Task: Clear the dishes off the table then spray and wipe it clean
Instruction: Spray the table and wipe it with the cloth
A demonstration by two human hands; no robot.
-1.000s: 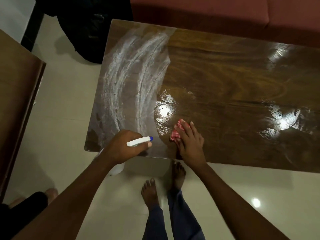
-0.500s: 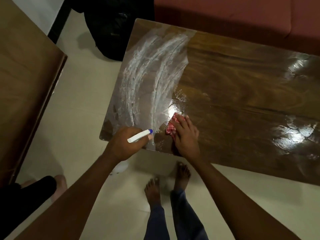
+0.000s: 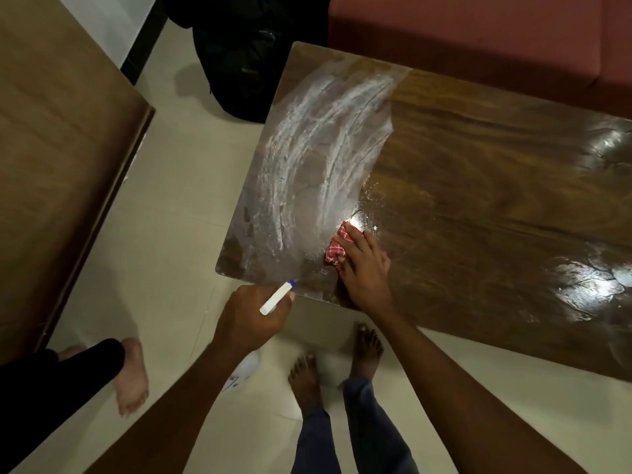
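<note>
- Table (image 3: pixel 478 200): dark, glossy wood, seen from above. Its left end carries curved white streaks of cleaner (image 3: pixel 307 148). Wet glare shows near the middle and toward the right.
- Cloth (image 3: pixel 337 248): red-and-white check, bunched, lying on the table near the front edge, just right of the white streaks.
- Right hand (image 3: pixel 366 265): laid on top of the cloth with the fingers stretched out fairly flat, pressing it onto the wood.
- Left hand (image 3: pixel 253 316): wrapped round the neck of the spray bottle (image 3: pixel 275 299), held just off the table's front edge. The white head and blue nozzle tip point toward the streaked end.
- Step in hand (judgement): the wipe. The dishes part looks finished and the spray is already down.
- Next move (judgement): carry the cloth left through the white streaks under firm, even pressure, in overlapping passes out to the corner. The bottle has to keep out of the cloth's path.
- Hidden or cut off: the right end of the table runs out of frame. Most of the cloth lies under the palm. The bottle's body is blurred below the left wrist, and its label cannot be read. Whether the trigger is being squeezed cannot be told.
- Surroundings: a red sofa (image 3: pixel 478 35) beyond the table, a dark bag (image 3: pixel 239 56) on the floor and another person's bare foot (image 3: pixel 131 374) at the left.
</note>
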